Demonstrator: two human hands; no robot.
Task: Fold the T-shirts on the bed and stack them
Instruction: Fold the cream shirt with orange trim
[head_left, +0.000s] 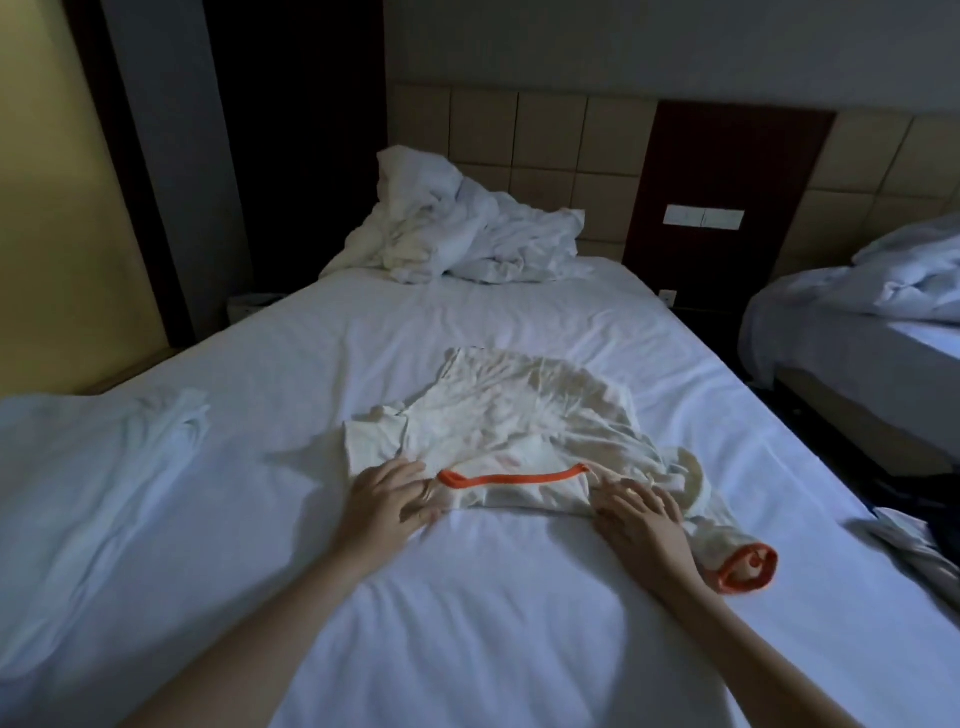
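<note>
- Two bare forearms reach in from the near edge over the white sheet of the bed (467, 623).
- Two hands are at the near edge of one cream T-shirt (509, 415), which lies rumpled in the middle of the bed with its neck towards the person.
- The left hand (395, 499) is at the shirt's left shoulder, with its fingertips curled and pinching the cloth just beside the left end of the collar.
- The right hand (636, 514) lies on the right shoulder with its fingers stretched out on the cloth, the forefinger reaching to the right end of the collar. Whether its thumb hooks under the hem cannot be told.
- One orange collar band (511, 478) runs between the two hands.
- One sleeve trails off to the near right, ending in one orange cuff (748, 569). The other sleeve lies flat to the left, beyond the left hand.
- One grey bundle of cloth (914, 551) lies at the right edge of the bed. Too little shows to say what it is.
- One white garment (166, 431) lies on the left side of the bed, well apart from the cream shirt.
- One crumpled white duvet (457, 234) is heaped at the head of the bed, against the tiled headboard (550, 135).
- One pale switch plate (704, 216) sits on the dark panel beside the headboard.
- A second bed (852, 332) stands to the right, with its own heap of bedding.
</note>
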